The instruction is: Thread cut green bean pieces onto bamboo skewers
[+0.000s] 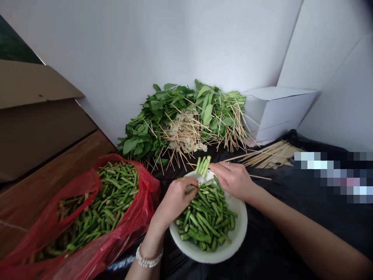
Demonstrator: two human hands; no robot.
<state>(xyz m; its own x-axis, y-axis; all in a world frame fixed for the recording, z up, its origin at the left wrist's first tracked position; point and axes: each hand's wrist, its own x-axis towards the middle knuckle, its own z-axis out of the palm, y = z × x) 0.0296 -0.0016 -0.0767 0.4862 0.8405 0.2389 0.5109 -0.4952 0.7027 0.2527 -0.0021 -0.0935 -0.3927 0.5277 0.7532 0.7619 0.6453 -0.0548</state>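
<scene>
A white bowl [236,237] of cut green bean pieces [207,221] sits on the black-covered table in front of me. My left hand [175,198], a pearl bracelet on its wrist, is pinched on one green piece over the bowl's near-left side. My right hand [233,178] is closed on a small bunch of green bean pieces [203,165] that stick up past the bowl's far rim; a thin wooden skewer [260,177] pokes out to the right of that hand.
A red plastic bag [96,217] full of cut green beans lies at the left. Skewered leafy greens [180,120] are heaped against the wall. Loose bamboo skewers [268,155] and a white box [276,111] lie at the right; a cardboard box [37,112] at far left.
</scene>
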